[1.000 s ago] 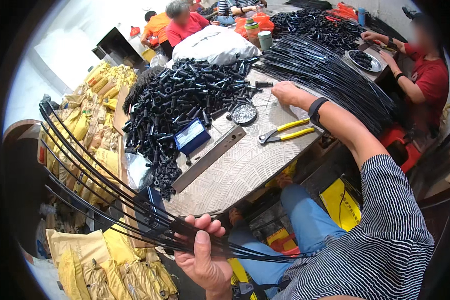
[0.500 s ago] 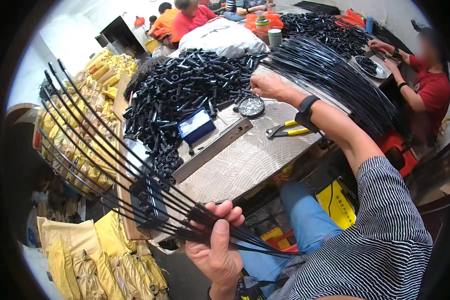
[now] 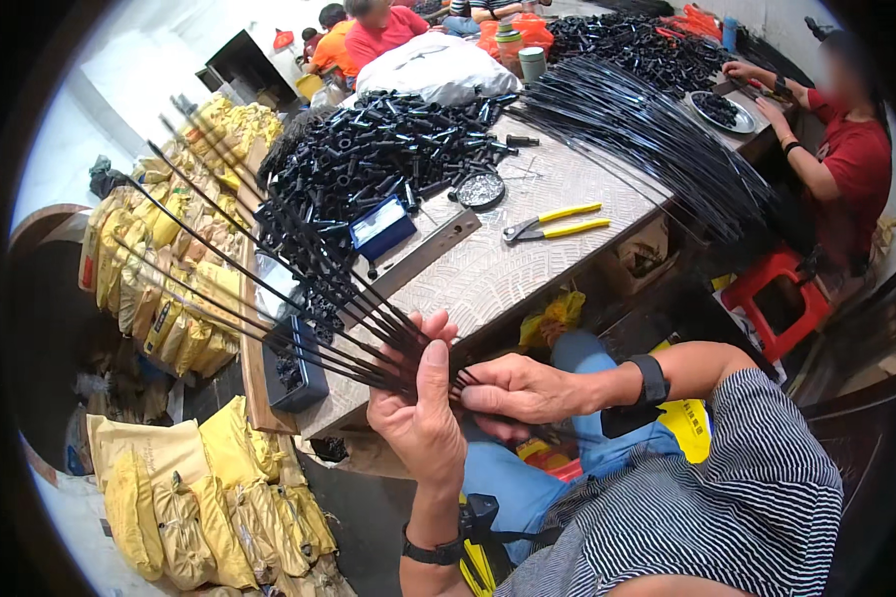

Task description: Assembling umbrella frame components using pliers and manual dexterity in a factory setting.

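Observation:
My left hand (image 3: 420, 403) is closed around a bundle of long, thin black rods (image 3: 393, 360), thumb across them. The rods fan out up and left past the table's edge; their far tips are blurred. My right hand (image 3: 528, 388) is pinched on the bundle's lower end, close beside my left hand, and the ends inside its fingers are hidden. On the table (image 3: 508, 269) beyond my hands lie yellow-handled pliers (image 3: 572, 229), a round dish of small shiny bits (image 3: 480, 189), a flat metal bar with holes (image 3: 433, 251) and a blue box (image 3: 382, 231).
Short black tubular pieces (image 3: 378, 149) are heaped behind the box. More long rods (image 3: 657, 139) lie at the right. A dark blue bin (image 3: 297, 383) is at the table's left corner. Yellow-wrapped bundles (image 3: 179, 522) stand left. A co-worker (image 3: 846, 154) sits right, near a red stool (image 3: 777, 284).
My right hand has come from beside the round dish down to the rods' lower end, and is now closed there. My left hand still holds the bundle, whose far tips have swung right.

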The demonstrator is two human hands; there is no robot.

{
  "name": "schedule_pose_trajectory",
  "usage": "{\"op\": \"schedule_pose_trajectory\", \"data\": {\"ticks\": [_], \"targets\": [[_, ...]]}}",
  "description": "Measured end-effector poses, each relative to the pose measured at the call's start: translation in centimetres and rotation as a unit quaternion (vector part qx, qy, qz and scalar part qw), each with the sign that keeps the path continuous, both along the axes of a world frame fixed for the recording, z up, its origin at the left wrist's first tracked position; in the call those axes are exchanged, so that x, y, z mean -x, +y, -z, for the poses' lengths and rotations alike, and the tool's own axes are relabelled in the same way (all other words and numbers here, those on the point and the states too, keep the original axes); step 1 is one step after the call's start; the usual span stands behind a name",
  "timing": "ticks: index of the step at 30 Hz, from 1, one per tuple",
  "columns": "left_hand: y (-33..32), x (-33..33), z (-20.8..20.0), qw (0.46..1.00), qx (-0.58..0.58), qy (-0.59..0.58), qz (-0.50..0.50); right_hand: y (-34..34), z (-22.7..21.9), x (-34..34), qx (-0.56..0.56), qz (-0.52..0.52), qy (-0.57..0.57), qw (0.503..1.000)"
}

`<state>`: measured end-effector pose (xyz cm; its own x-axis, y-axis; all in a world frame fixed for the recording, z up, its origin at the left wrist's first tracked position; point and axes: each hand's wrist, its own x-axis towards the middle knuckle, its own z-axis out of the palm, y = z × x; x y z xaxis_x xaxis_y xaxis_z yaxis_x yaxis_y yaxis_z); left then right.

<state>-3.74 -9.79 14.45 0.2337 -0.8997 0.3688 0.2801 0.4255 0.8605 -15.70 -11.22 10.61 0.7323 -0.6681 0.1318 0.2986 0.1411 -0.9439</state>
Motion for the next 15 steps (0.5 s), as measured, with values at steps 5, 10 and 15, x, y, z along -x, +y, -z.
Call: {"op": "schedule_pose_trajectory", "data": {"ticks": [5, 10, 15], "targets": [[3.0, -4.0, -0.6, 0.941, -0.087, -0.327, -0.011, -0.8, -1.2, 2.1, 0.012, 0.053, 0.0, 0.999], [2.2, -2.9, -0.4, 0.983, -0.013, -0.177, -0.057, 1.4, -1.6, 1.6, -0.04, -0.089, 0.058, 0.994], [-0.3, -3.9, 1.5, 0.971, 0.052, -0.227, 0.055, 1.9, -0.6, 2.6, -0.089, -0.173, 0.019, 0.981]]}}
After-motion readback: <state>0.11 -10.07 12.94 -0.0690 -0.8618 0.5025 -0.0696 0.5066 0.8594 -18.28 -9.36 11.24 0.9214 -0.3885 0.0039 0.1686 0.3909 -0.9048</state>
